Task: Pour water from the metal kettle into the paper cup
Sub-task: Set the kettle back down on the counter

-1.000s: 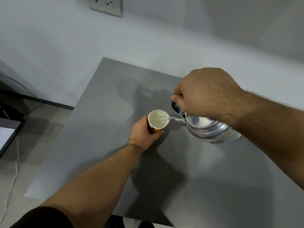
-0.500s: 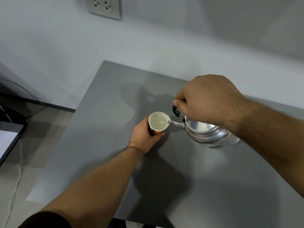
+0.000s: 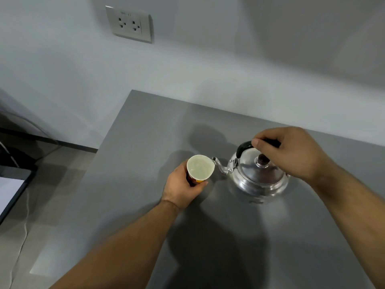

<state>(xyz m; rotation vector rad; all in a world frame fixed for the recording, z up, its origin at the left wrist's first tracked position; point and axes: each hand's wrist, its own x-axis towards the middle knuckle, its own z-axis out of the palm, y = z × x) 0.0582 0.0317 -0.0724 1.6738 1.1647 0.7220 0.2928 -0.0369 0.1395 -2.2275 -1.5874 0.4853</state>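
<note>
Now my left hand (image 3: pixel 183 189) grips the full paper cup (image 3: pixel 200 168), right hand (image 3: pixel 291 152) w/ fingers round the metal kettle (image 3: pixel 258 180) handle; squeezing or knocking the spout = spill.

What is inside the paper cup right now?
Water fills much of the cup; its depth and bottom cannot be judged. The left hand covers its outer side.

The kettle (image 3: pixel 258 180) was shiny silver with a black handle (image 3: pixel 243 147) and a dark brown lid knob (image 3: pixel 262 159), the cup (image 3: pixel 200 170) was white inside with red and orange outside, the bench (image 3: pixel 145 142) was plain grey, and the wall socket (image 3: pixel 129 24) was pale grey.
</note>
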